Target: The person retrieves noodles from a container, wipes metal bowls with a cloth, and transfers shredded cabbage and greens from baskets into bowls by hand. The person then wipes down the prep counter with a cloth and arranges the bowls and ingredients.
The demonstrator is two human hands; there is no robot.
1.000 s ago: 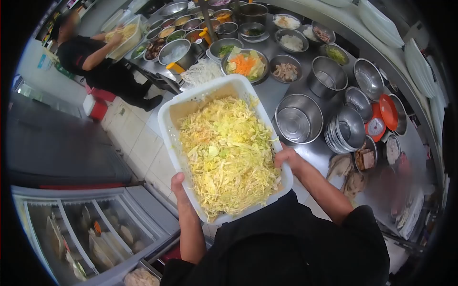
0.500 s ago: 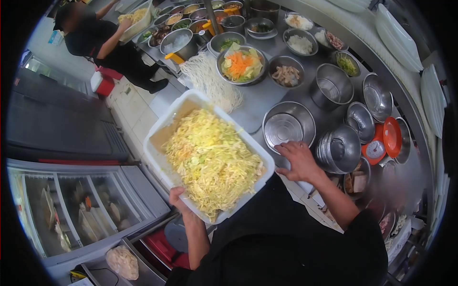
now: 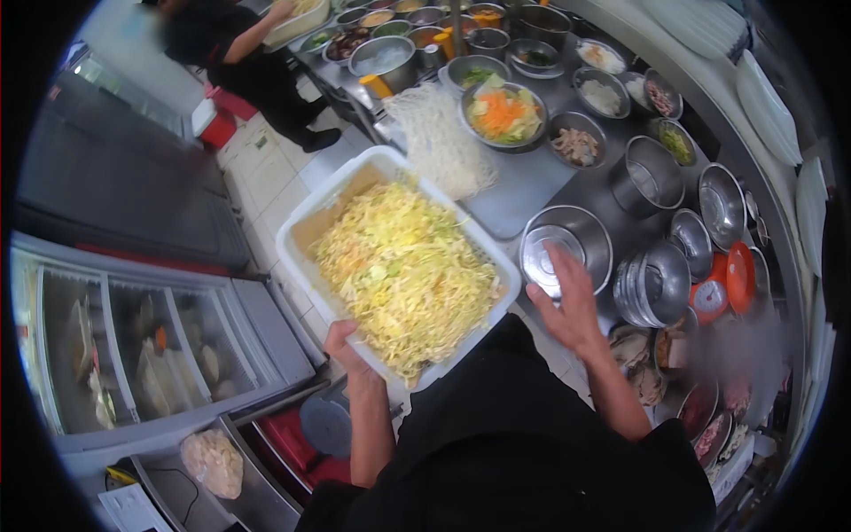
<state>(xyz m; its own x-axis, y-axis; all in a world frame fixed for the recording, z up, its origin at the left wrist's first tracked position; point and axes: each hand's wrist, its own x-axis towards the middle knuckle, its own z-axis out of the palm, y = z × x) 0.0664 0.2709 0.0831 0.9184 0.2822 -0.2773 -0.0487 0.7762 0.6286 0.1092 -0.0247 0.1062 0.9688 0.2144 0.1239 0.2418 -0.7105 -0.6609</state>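
My left hand [image 3: 352, 348] grips the near left rim of a white plastic tub [image 3: 300, 269], thumb over the edge. Shredded cabbage [image 3: 403, 275] in yellow and pale green fills the tub, which is held tilted in front of my body. My right hand [image 3: 572, 306] is open, fingers stretched out, and overlaps the near side of a wide metal bowl [image 3: 591, 234]; whether it touches the bowl I cannot tell. Beyond the tub, white noodles [image 3: 441, 146] lie on a pale board [image 3: 523, 191].
Bowls of cut vegetables [image 3: 503, 115] and meat pieces [image 3: 576, 144] stand on the metal counter. Stacked metal bowls [image 3: 660, 282] and an orange scale [image 3: 709, 297] are at right. A glass-topped freezer [image 3: 160, 346] is at left. Another person [image 3: 235, 53] stands at the far left.
My right hand has come off the metal bowl's near rim and its fingers now point upward. The tub stays in my left hand. The whole view has shifted a little.
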